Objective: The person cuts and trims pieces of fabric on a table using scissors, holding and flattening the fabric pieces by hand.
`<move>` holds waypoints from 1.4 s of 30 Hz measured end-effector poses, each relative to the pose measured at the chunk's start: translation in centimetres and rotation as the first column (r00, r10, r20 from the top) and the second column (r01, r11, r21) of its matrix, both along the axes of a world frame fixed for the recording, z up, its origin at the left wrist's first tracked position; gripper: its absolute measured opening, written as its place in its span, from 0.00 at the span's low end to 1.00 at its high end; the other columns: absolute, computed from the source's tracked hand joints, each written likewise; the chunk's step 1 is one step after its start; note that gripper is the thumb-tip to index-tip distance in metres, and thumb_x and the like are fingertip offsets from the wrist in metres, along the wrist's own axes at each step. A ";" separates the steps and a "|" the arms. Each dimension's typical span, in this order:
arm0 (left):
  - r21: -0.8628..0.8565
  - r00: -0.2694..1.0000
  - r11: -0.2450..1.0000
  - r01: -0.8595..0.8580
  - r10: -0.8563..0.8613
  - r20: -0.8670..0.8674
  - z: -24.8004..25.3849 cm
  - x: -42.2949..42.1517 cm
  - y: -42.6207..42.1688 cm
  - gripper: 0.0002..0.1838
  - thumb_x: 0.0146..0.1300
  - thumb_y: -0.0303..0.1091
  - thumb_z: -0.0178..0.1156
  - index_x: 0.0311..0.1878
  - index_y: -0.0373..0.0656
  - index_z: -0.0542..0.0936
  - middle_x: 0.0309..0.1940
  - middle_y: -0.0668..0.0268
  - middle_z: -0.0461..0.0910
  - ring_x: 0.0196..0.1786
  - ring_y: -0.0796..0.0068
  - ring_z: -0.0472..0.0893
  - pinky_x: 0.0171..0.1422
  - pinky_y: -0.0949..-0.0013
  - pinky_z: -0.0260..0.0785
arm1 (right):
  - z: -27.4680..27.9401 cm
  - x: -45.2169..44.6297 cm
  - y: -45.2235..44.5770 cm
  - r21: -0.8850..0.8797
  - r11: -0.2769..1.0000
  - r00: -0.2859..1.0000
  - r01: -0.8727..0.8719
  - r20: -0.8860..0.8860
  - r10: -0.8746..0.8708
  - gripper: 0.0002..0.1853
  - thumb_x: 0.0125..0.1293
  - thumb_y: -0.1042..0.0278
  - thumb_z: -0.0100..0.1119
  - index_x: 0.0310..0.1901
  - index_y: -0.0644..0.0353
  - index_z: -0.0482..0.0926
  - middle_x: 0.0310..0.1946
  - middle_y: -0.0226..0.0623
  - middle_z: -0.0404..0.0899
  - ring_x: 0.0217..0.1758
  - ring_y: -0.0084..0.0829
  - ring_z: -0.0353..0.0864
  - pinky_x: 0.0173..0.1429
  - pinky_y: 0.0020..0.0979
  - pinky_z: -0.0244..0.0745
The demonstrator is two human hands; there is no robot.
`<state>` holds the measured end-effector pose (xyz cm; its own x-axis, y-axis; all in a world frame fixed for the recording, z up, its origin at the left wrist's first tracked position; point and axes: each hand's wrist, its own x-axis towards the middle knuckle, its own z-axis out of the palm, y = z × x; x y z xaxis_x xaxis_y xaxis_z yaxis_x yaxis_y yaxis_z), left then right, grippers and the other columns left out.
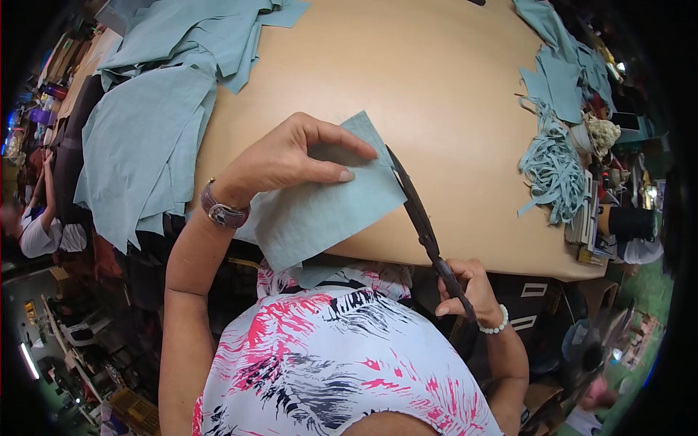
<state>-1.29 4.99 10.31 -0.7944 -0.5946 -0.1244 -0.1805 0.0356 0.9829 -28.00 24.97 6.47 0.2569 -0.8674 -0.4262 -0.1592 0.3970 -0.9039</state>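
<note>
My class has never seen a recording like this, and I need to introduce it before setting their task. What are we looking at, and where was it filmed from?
There is no machine here: a person works with two bare hands. The single picture comes from a camera worn on the head, looking forward and down, so the patterned shirt appears below. The left hand pinches a pale blue-green cloth piece. The right hand holds long dark metal scissors, their blades at the cloth's edge. On the smooth tan table, flat stacks of similar cloth lie on the left; on the right is a tangled heap of narrow blue-green strips.
</note>
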 end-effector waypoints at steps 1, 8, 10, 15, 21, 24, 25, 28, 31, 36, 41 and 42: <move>-0.005 1.000 1.000 0.010 -0.010 0.005 -0.1 0.0 0.1 0.17 0.47 0.26 0.63 0.44 0.36 0.80 0.42 0.61 0.81 0.47 0.74 0.77 0.57 0.73 0.63 | -0.1 0.1 -0.1 0.002 1.000 1.000 -0.001 0.002 0.001 0.27 0.35 0.49 0.78 0.19 0.60 0.69 0.15 0.23 0.66 0.19 0.14 0.64 0.22 0.17 0.57; -0.028 0.999 0.998 0.055 -0.055 0.000 -0.5 -0.3 0.4 0.17 0.48 0.27 0.63 0.44 0.36 0.80 0.43 0.61 0.80 0.48 0.73 0.77 0.59 0.72 0.63 | -0.5 1.1 -0.6 -0.034 0.999 0.999 0.003 0.034 -0.002 0.26 0.37 0.53 0.77 0.18 0.60 0.67 0.15 0.22 0.63 0.19 0.13 0.58 0.22 0.19 0.51; -0.028 0.998 0.998 0.059 -0.059 0.002 -0.5 -0.3 0.4 0.17 0.48 0.27 0.63 0.44 0.36 0.80 0.43 0.61 0.80 0.49 0.73 0.77 0.59 0.72 0.63 | -0.7 1.1 -0.6 -0.039 0.999 0.999 0.003 0.039 -0.001 0.26 0.38 0.53 0.77 0.18 0.60 0.67 0.15 0.22 0.63 0.19 0.14 0.57 0.22 0.19 0.51; -0.043 0.998 0.997 0.067 -0.066 0.010 -0.5 -0.4 0.4 0.17 0.48 0.27 0.63 0.44 0.35 0.80 0.43 0.60 0.80 0.49 0.72 0.77 0.59 0.71 0.63 | -0.7 1.2 -0.6 -0.030 1.000 0.999 0.010 0.044 -0.009 0.25 0.39 0.57 0.77 0.18 0.60 0.67 0.15 0.22 0.62 0.20 0.14 0.57 0.22 0.19 0.50; -0.036 0.999 0.999 0.038 -0.037 0.024 -0.5 -0.5 0.5 0.17 0.48 0.27 0.63 0.44 0.35 0.80 0.42 0.60 0.80 0.47 0.74 0.77 0.57 0.73 0.63 | -0.6 1.2 -0.5 -0.081 0.997 0.999 -0.010 -0.037 0.007 0.22 0.41 0.62 0.76 0.17 0.60 0.66 0.13 0.22 0.62 0.19 0.14 0.56 0.22 0.20 0.50; -0.002 0.999 0.999 0.032 -0.032 0.037 -0.3 -0.5 0.4 0.17 0.48 0.27 0.62 0.44 0.35 0.80 0.41 0.60 0.81 0.46 0.75 0.77 0.57 0.74 0.64 | -0.5 1.2 -0.3 -0.006 1.000 0.999 0.017 -0.050 -0.017 0.22 0.42 0.62 0.75 0.17 0.60 0.67 0.13 0.23 0.63 0.18 0.13 0.57 0.21 0.19 0.51; -0.002 0.999 1.000 0.031 -0.031 0.043 -0.3 -0.5 0.4 0.17 0.47 0.27 0.62 0.44 0.35 0.80 0.41 0.60 0.81 0.46 0.75 0.77 0.56 0.74 0.64 | -0.5 1.3 -0.2 0.054 0.998 0.999 0.043 -0.035 -0.041 0.22 0.43 0.61 0.75 0.17 0.60 0.67 0.13 0.23 0.63 0.18 0.13 0.58 0.21 0.19 0.52; 0.003 0.998 1.000 0.025 -0.025 0.052 -0.2 -0.6 0.4 0.17 0.47 0.27 0.62 0.44 0.35 0.80 0.41 0.60 0.81 0.45 0.76 0.77 0.56 0.74 0.64 | -0.7 1.1 0.1 0.138 0.988 0.998 0.062 -0.004 -0.062 0.23 0.42 0.59 0.75 0.17 0.60 0.67 0.14 0.24 0.66 0.18 0.12 0.60 0.21 0.18 0.54; 0.031 0.999 0.999 0.018 -0.019 0.045 0.0 -0.7 0.4 0.17 0.47 0.26 0.62 0.43 0.35 0.80 0.41 0.60 0.81 0.45 0.75 0.77 0.56 0.74 0.64 | -1.8 0.9 0.2 0.004 1.000 0.999 0.023 0.046 -0.023 0.24 0.40 0.56 0.76 0.18 0.60 0.67 0.14 0.25 0.67 0.18 0.11 0.62 0.20 0.17 0.55; 0.068 0.999 0.997 0.022 -0.024 0.032 -0.2 -0.9 0.7 0.17 0.47 0.26 0.63 0.43 0.35 0.80 0.41 0.60 0.81 0.46 0.74 0.77 0.57 0.74 0.64 | -1.8 1.2 -0.4 -0.063 0.998 0.996 0.018 0.088 -0.013 0.25 0.38 0.54 0.77 0.20 0.61 0.68 0.15 0.24 0.68 0.18 0.11 0.62 0.20 0.17 0.55; 0.052 0.994 0.993 0.101 -0.103 0.030 -0.6 -1.1 0.9 0.16 0.50 0.26 0.61 0.45 0.36 0.79 0.43 0.61 0.80 0.47 0.76 0.77 0.57 0.74 0.64 | -1.7 1.9 -1.3 -0.098 0.995 0.997 0.030 0.078 -0.022 0.25 0.39 0.55 0.77 0.20 0.61 0.68 0.14 0.22 0.65 0.18 0.12 0.61 0.20 0.17 0.55; 0.058 0.994 0.993 0.105 -0.106 0.028 -0.6 -1.1 1.0 0.16 0.50 0.26 0.61 0.45 0.36 0.80 0.43 0.61 0.80 0.48 0.76 0.77 0.57 0.74 0.64 | -1.8 1.9 -1.4 -0.103 0.994 0.997 0.030 0.070 -0.023 0.25 0.39 0.55 0.77 0.20 0.61 0.68 0.14 0.22 0.65 0.18 0.12 0.60 0.20 0.17 0.54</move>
